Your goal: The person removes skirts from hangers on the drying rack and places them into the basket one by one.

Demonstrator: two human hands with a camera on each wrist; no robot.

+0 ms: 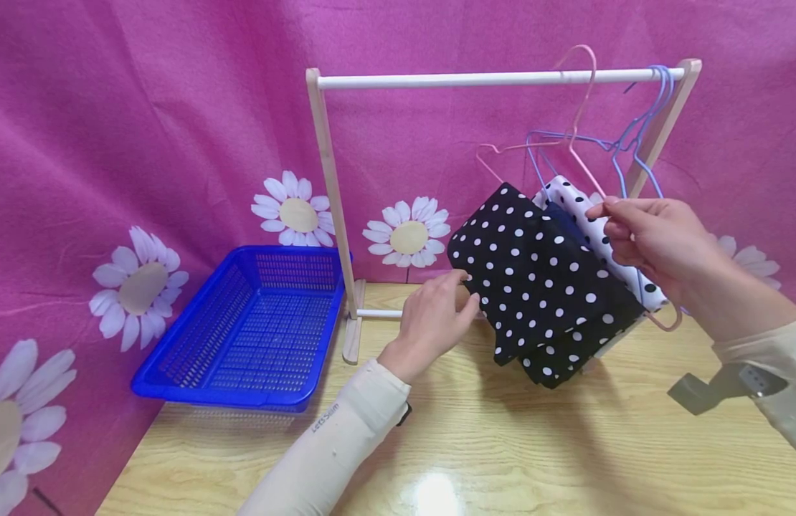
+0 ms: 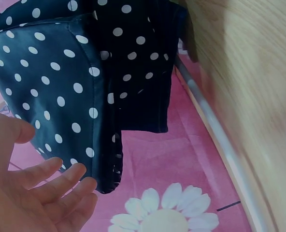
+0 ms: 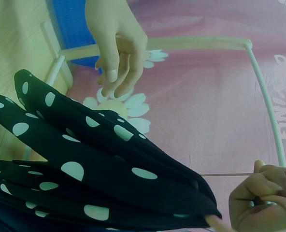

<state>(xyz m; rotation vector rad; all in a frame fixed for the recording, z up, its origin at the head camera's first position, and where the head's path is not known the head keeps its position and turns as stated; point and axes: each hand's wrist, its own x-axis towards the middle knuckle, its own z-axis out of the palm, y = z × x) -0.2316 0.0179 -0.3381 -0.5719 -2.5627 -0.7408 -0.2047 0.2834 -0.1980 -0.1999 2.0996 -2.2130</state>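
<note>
Black polka-dot cloth (image 1: 533, 265): folded over a pink hanger (image 1: 588, 173), right of centre, slanting down toward the right, lower corners above the wooden table (image 1: 475, 459). Right hand (image 1: 662, 240) pinches the hanger's sloping wire between thumb and curled fingers. Hanger's hook curves above the white rail (image 1: 437, 80) of the rack; cannot tell whether it bears on the rail. Left hand (image 1: 437, 312) by the cloth's left edge, fingers loosely bent and parted, gripping nothing; right wrist view puts it apart from the fabric. Behind the black cloth, white cloth with black dots (image 1: 569, 193) and a strip of navy cloth (image 1: 566, 221). Blue hangers (image 1: 617, 145) hooked together at the rail's right end. Blue basket (image 1: 217, 395) just beside the rack's left post (image 1: 333, 172), mesh sides, on the table's left part. Pink backdrop (image 1: 198, 72) printed with white daisies.
</note>
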